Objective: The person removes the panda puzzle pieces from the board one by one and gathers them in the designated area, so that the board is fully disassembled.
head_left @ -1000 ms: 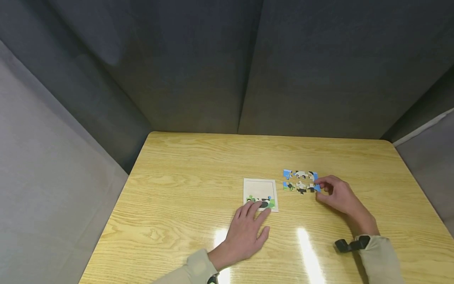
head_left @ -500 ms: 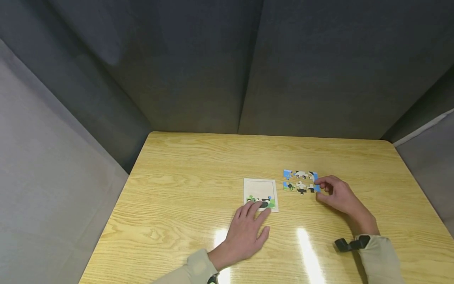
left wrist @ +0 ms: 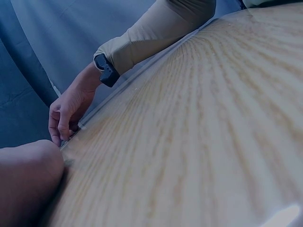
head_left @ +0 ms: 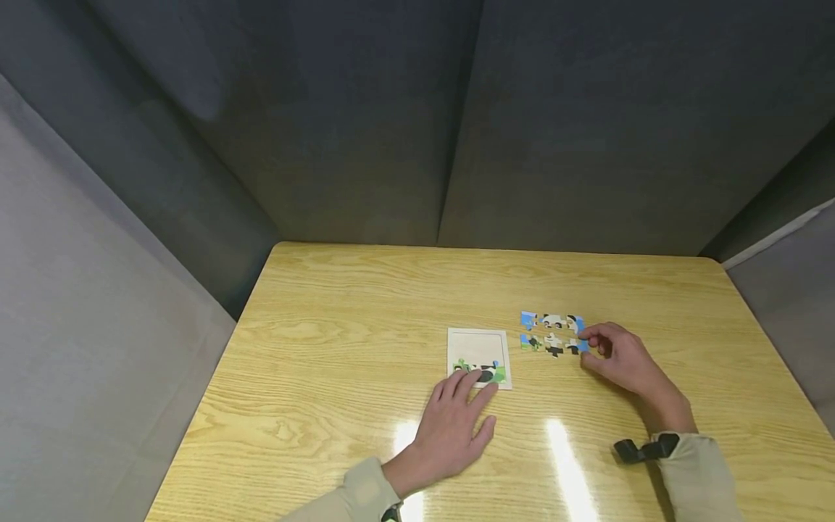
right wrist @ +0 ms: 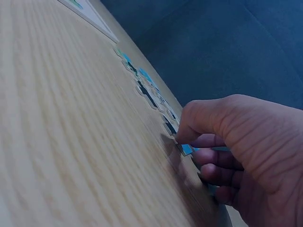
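Note:
My left hand point(head_left: 453, 428) lies with fingers spread, fingertips on the lower edge of a white puzzle board point(head_left: 472, 342). Green, black and white puzzle pieces point(head_left: 485, 375) fill the board's bottom row, partly covered by those fingers. To the right, loose panda puzzle pieces lie flat in two rows. With thumb and index finger, my right hand point(head_left: 620, 355) pinches the lower right puzzle piece point(head_left: 574, 346), which is blue, black and white. In the right wrist view its blue corner point(right wrist: 186, 149) shows beside the thumb; the piece rests on the table.
Several loose pieces sit close by, among them a panda face piece point(head_left: 551, 320) and a blue corner piece point(head_left: 528, 320). The wooden table point(head_left: 326, 362) ends at a dark curtain point(head_left: 359, 145) behind. Grey panels stand at both sides.

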`<state>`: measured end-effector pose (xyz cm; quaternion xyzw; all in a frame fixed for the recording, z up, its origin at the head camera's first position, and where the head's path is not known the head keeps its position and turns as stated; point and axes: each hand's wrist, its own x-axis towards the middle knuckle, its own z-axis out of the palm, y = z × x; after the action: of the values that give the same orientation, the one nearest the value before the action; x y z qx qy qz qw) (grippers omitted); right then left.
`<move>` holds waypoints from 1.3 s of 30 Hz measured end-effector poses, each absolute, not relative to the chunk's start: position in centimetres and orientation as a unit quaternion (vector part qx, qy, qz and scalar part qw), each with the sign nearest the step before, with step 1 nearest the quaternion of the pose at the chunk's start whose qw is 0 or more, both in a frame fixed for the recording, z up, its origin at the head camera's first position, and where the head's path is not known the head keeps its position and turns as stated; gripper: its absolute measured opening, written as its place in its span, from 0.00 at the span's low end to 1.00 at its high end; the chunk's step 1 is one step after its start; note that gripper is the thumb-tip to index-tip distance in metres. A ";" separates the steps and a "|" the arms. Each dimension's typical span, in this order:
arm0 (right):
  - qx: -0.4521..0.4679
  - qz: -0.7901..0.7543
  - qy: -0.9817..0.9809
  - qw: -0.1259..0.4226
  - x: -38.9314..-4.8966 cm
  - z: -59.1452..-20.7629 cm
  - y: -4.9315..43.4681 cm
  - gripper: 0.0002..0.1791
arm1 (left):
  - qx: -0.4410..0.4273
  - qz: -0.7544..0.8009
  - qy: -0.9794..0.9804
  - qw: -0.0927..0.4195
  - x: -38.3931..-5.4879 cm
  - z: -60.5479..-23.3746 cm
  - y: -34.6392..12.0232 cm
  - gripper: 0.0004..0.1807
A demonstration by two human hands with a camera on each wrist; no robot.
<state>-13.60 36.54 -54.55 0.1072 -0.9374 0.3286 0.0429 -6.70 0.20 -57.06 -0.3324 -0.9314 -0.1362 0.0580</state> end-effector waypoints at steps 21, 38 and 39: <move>0.208 0.377 -0.896 0.103 -12.6 -53.6 28.1 0.13 | -0.330 -0.155 -0.930 0.051 -6.8 -57.7 -0.2 0.28; 0.269 0.420 -0.864 0.063 -13.7 -55.6 21.8 0.19 | -0.319 -0.116 -0.939 0.060 -8.0 -57.8 0.1 0.29; 0.270 0.419 -0.865 0.064 -13.8 -55.7 21.7 0.19 | -0.318 -0.118 -0.939 0.061 -8.0 -57.8 0.1 0.29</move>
<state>-13.77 21.69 -55.69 0.2698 -0.8647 0.4188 0.0643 -8.03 0.08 -57.82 -0.3176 -0.9390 -0.1176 0.0608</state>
